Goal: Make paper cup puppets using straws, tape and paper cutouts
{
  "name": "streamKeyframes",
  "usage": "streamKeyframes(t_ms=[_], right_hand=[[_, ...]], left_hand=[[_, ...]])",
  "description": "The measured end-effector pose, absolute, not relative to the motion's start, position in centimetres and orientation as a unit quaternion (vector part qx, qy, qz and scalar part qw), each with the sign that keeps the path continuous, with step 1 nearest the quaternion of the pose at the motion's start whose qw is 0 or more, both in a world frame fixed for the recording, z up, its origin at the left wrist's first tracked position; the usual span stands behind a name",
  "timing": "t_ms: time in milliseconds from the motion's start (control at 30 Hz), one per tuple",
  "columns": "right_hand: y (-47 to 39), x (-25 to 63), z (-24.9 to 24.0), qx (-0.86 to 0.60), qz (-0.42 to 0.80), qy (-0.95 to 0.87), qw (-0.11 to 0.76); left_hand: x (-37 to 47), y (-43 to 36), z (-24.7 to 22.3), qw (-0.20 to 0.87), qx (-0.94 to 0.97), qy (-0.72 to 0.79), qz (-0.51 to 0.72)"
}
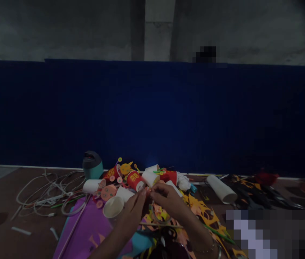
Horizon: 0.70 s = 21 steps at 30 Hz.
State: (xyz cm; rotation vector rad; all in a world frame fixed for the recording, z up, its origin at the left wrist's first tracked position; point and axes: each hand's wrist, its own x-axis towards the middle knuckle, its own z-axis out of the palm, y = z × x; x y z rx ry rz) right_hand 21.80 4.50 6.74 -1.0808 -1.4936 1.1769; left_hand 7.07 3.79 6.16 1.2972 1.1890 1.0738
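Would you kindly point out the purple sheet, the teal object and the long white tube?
Purple sheet [87, 223]: head view, bare surface.
Teal object [94, 172]: head view, lower body.
Long white tube [219, 187]: head view, outer side.

Head view, single camera: worn on the person's head, it looks forward and slightly down across the worktop [0, 230], with both forearms entering from the bottom edge. A blue partition [152, 115] faces the lens squarely beyond. The hands appear fairly near, though dimness makes depth hard to judge.
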Motion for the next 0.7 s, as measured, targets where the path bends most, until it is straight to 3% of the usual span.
streamKeyframes(t_ms=[367, 533, 700], right_hand=[[4.0, 21.6, 7.4, -0.481, 0.405, -0.633, 0.451], [3.5, 21.6, 7.4, -0.461, 0.381, -0.654, 0.463], [3.0, 21.5, 8.2, -0.445, 0.351, -0.680, 0.465]], left_hand=[[7.0, 3.9, 6.9, 0.549, 0.567, 0.460, 0.405], [7.0, 3.6, 7.5, 0.503, 0.556, 0.473, 0.463], [7.0, 3.7, 7.1, 0.529, 0.560, 0.440, 0.461]])
